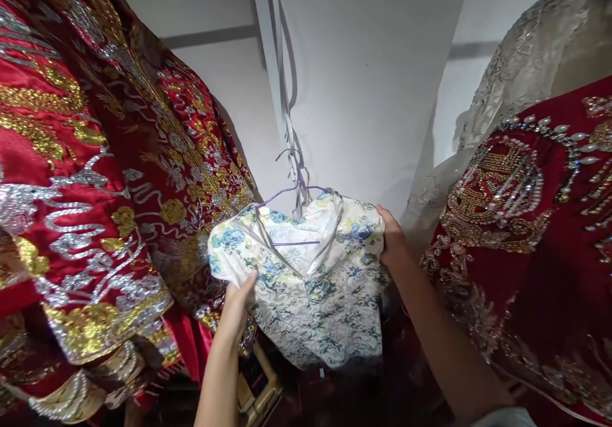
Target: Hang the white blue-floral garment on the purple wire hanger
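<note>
A white short-sleeved garment with blue and yellow flowers (335,287) hangs on a thin purple hanger (282,192) in the middle of the view. My left hand (238,303) is closed on the garment below its left sleeve, the thumb lying over the cloth. At the right sleeve, my right hand (391,236) grips the edge, with most of its fingers hidden behind the fabric. The hanger's top meets a cluster of hooks at the lower end of a pale metal bar (270,51).
Red robes with gold and silver embroidery (129,159) fill the left side. On the right hang a beaded red dress (526,274) and a sheer white lace garment (521,57). A pale wall (363,95) stands behind. Below left is a yellowish frame (268,382).
</note>
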`<state>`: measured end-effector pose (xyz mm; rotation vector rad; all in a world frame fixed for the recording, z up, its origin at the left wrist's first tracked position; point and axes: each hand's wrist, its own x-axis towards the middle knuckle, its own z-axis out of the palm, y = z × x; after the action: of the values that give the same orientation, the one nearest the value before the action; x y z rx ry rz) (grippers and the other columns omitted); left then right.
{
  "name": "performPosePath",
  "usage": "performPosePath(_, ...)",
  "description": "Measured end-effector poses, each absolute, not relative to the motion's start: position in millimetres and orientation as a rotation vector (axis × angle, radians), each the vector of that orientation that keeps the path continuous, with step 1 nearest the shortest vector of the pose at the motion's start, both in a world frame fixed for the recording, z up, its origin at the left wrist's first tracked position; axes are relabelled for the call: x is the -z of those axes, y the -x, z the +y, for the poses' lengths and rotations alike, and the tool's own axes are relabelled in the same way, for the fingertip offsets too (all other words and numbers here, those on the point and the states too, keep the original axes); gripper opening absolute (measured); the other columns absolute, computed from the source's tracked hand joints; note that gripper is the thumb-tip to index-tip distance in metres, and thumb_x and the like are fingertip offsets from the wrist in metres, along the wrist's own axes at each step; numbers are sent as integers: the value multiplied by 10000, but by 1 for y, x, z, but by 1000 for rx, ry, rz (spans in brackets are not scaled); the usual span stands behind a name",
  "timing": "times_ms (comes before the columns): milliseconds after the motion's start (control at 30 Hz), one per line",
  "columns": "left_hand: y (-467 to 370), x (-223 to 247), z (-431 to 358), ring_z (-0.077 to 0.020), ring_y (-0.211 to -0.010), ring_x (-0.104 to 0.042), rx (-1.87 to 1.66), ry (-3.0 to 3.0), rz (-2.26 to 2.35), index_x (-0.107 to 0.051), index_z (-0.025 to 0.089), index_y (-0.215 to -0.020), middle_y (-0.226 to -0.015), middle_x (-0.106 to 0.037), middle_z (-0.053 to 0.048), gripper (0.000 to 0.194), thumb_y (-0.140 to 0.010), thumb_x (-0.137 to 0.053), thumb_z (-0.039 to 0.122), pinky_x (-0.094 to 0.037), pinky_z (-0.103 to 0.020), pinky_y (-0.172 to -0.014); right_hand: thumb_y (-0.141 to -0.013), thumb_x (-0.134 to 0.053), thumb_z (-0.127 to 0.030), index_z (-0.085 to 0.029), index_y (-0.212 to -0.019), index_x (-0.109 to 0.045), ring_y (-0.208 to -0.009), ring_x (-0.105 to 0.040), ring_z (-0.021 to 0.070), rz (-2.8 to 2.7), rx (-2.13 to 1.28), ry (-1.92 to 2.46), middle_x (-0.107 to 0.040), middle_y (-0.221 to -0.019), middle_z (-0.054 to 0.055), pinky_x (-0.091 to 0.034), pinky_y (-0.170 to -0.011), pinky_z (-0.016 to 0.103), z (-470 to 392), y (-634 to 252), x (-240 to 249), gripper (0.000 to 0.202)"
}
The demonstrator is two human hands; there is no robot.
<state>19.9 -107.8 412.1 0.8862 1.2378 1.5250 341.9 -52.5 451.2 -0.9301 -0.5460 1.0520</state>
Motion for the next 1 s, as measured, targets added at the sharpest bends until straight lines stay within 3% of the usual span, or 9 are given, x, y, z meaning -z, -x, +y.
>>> performPosePath(133, -21, -370, -125, -322, -1291, -563, -1119, -1019, 1204, -613, 160, -1284, -1301, -653, -172, 717, -640, -894, 299, -326, -485, -1186, -814, -598, -546, -233, -1072, -642, -836, -672, 227, -539, -914, 1016, -695, -1017, 71, -534, -653, 314, -69, -332, -429, 408)
performPosePath(267, -33, -333, -139, -310, -1377, -479, -1244, -913, 1121, -542, 200, -1376, -1402, -587, -152, 770, -694, -853, 374, -326, -464, -1186, -819, -625, -486, -234, -1242, -509, -952, -599, 229, -609, -418, 1143, -593, -1104, 91, -496, -775, 328, -103, -299, -391, 506)
performPosePath(333, -37, -327, -145, -300, -1401, -450, -1269, -865, 1130, -528, 220, -1394, -1416, -578, -142, 762, -712, -841, 357, -326, -454, -1188, -854, -623, -483, -241, -1220, -495, -943, -570, 244, -742, -271, 1144, -561, -1104, 114, -485, -781, 348, -124, -274, -369, 457)
performPosePath(400, -41, -328, -150, -299, -1398, -454, -1268, -843, 1140, -529, 233, -1398, -1416, -580, -133, 758, -714, -840, 328, -330, -453, -1187, -914, -552, -472, -240, -988, -556, -834, -559, 234, -995, -409, 1101, -563, -912, 69, -463, -730, 344, -142, -250, -351, 244)
performPosePath(500, -48, -334, -158, -309, -1364, -495, -1284, -847, 1102, -519, 223, -1411, -1399, -595, -138, 770, -715, -834, 322, -341, -468, -1178, -951, -491, -464, -235, -787, -510, -670, -505, 186, -1387, -789, 1005, -499, -714, 1, -400, -625, 306, -154, -223, -340, 283)
performPosePath(700, -66, -340, -175, -312, -1326, -533, -1277, -871, 1033, -513, 214, -1409, -1389, -600, -142, 792, -701, -842, 343, -370, -463, -1156, -914, -545, -449, -239, -716, -364, -519, -339, 127, -1445, -786, 1093, -323, -558, -75, -241, -535, 271, -142, -223, -361, 340)
performPosePath(867, -65, -335, -175, -312, -1319, -530, -1329, -912, 1102, -549, 205, -1329, -1357, -605, -149, 683, -719, -811, 364, -384, -455, -1137, -949, -464, -456, -231, -638, -393, -536, -363, 136, -1481, -924, 952, -370, -557, -47, -260, -535, 277, -146, -240, -366, 390)
performPosePath(1000, -64, -322, -175, -337, -1316, -484, -1674, -1099, 1551, -487, 155, -1307, -1363, -526, -190, 677, -740, -762, 404, -346, -492, -1138, -902, -537, -464, -223, -610, -488, -497, -381, 134, -1323, -996, 925, -427, -507, -39, -278, -519, 278, -157, -244, -366, 382)
